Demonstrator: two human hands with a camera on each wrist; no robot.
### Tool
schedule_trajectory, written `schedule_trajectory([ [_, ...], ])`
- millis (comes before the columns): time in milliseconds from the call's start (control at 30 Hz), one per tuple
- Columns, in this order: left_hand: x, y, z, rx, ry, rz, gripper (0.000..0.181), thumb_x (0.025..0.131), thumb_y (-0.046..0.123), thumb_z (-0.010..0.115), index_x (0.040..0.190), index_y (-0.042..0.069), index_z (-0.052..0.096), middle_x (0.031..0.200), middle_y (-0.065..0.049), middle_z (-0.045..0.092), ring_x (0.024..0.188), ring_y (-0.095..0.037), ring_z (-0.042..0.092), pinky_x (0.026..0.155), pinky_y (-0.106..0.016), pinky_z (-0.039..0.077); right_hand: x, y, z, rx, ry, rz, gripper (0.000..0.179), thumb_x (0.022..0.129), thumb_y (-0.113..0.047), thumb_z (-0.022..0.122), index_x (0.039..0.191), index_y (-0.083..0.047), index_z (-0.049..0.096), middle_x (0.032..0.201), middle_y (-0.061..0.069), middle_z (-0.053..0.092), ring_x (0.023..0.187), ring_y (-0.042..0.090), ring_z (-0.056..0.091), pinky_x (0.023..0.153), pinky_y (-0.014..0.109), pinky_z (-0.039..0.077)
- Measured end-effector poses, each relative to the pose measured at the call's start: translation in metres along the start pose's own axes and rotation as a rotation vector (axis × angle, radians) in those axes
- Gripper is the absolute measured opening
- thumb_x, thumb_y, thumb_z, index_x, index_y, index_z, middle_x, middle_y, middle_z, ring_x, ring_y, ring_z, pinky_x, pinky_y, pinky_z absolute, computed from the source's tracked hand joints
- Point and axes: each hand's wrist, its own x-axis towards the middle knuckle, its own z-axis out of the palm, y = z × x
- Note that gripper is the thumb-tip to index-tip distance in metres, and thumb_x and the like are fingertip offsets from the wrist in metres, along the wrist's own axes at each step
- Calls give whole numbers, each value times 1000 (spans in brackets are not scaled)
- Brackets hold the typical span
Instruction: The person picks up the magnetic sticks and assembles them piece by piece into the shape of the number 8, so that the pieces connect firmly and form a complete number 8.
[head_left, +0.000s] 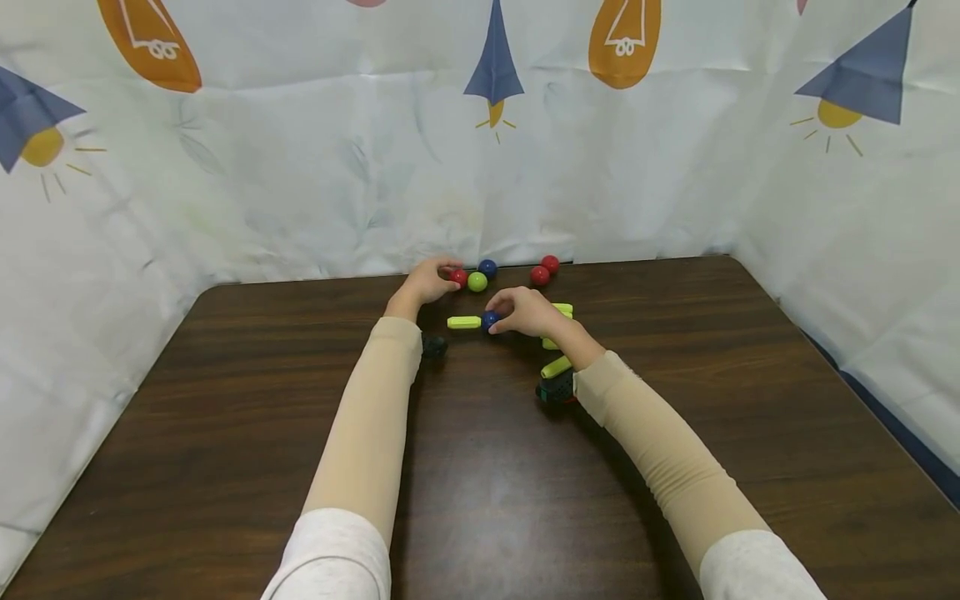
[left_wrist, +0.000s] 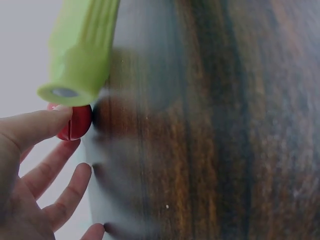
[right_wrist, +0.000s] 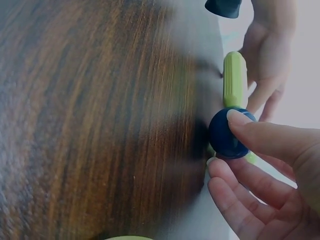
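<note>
Near the table's far edge, my left hand [head_left: 426, 283] pinches a red ball [left_wrist: 81, 125] between thumb and fingers, the other fingers spread. My right hand [head_left: 531, 313], closer to me, holds a blue ball [right_wrist: 223, 136] between thumb and fingers. A ridged yellow-green rod [head_left: 463, 322] lies against that ball and points left; whether they are joined I cannot tell. Just right of the red ball sit a green ball [head_left: 477, 282] and another blue ball [head_left: 487, 267]. More yellow-green rods [head_left: 556, 367] lie partly hidden beneath my right hand and wrist.
Two further red balls [head_left: 540, 276] rest at the far edge, to the right. Black wrist-worn devices [head_left: 555, 388] show beneath both wrists. Behind the dark wooden table [head_left: 480, 500] hangs a white printed curtain [head_left: 300, 167], which also runs along both sides.
</note>
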Motion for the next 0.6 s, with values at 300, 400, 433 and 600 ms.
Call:
schedule_trajectory([
  [300,-1,1,-1,0,22,-17,44,103,14,62,147,7,55,147,-20,52,135,-35,47,111,-47,37,-2,-5,-3,10,-11,1,35,93,-13,78,125,-3,68,129,16,68,123,29,61,100,41,49],
  [400,-1,0,1,-2,20,-26,45,104,14,60,148,6,53,149,-21,50,138,-36,45,114,-48,34,-2,-5,-2,6,-11,0,36,93,-14,78,125,-3,68,129,16,67,123,29,60,101,41,49],
  [433,-1,0,1,0,24,-24,45,104,13,60,148,5,53,148,-21,51,137,-36,45,114,-48,34,-2,-5,-2,7,-10,0,36,93,-14,78,125,-3,68,129,16,67,124,29,60,101,41,49],
  [600,0,0,2,-4,33,-23,45,104,13,60,148,5,53,147,-22,51,135,-37,46,112,-49,36,-2,-3,-1,6,-2,2,35,93,-15,78,125,-3,68,130,16,67,124,30,60,101,41,48],
])
